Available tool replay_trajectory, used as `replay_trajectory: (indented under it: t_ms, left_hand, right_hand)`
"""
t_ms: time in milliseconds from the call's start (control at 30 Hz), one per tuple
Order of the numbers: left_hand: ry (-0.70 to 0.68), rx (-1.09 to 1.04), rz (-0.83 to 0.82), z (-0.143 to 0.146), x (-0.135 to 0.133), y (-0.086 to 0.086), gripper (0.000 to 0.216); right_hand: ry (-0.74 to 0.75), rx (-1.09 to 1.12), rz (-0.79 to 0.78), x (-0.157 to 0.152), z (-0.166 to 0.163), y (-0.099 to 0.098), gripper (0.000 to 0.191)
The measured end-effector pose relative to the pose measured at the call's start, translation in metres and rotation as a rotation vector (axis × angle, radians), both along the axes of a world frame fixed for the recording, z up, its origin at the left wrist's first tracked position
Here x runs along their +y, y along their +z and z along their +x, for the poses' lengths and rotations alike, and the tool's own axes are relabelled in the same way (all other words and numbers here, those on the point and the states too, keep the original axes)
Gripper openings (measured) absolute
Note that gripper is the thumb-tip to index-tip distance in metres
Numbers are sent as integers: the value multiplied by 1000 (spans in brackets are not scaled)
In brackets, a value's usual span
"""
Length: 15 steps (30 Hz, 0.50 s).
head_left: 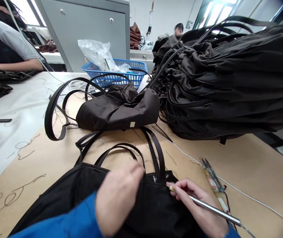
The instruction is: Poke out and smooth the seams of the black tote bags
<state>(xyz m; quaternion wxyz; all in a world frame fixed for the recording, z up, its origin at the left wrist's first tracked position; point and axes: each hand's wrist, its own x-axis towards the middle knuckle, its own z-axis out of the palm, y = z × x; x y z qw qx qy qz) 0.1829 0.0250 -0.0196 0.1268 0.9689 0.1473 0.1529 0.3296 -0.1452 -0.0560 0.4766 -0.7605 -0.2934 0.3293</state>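
Note:
A black bag (pixel 82 191) with strap handles lies in front of me on brown board. My right hand (pixel 193 198) pinches a slim metal pen-like tool (pixel 213 209) with a yellowish tip end and a cord trailing from its back. The tip is close to the bag's top edge, beside a handle strap (pixel 156 152). Over the bag's upper part is my left hand (pixel 121 195), smeared by motion; its fingers are bent near another handle, and what they touch is hidden. Thread snips (pixel 213 175) and a yellow-labelled tool (pixel 213 185) lie just past my right hand.
A second dark bag (pixel 119 109) lies behind the first. A tall stack of dark bags (pixel 230 79) fills the right side. Behind stands a blue basket (pixel 137 79) holding plastic bags. A white cord (pixel 250 195) crosses the board (pixel 32 168), among loose threads. Another person's arm (pixel 19 64) is at far left.

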Motion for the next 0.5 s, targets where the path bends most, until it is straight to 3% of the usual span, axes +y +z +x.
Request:
replay_trajectory:
  t_ms: [100, 167, 267, 500]
  left_hand:
    - [-136, -47, 59, -5, -50, -31, 28]
    - [-170, -103, 93, -6, -69, -49, 23]
    - [-177, -113, 104, -6, -76, -63, 21]
    - [-124, -98, 119, -7, -76, -70, 24]
  right_hand:
    - [14, -9, -14, 1, 1, -2, 35]
    - [22, -11, -10, 1, 2, -3, 35]
    - [36, -27, -8, 1, 2, -4, 33]
    - [76, -99, 3, 0, 3, -7, 26]
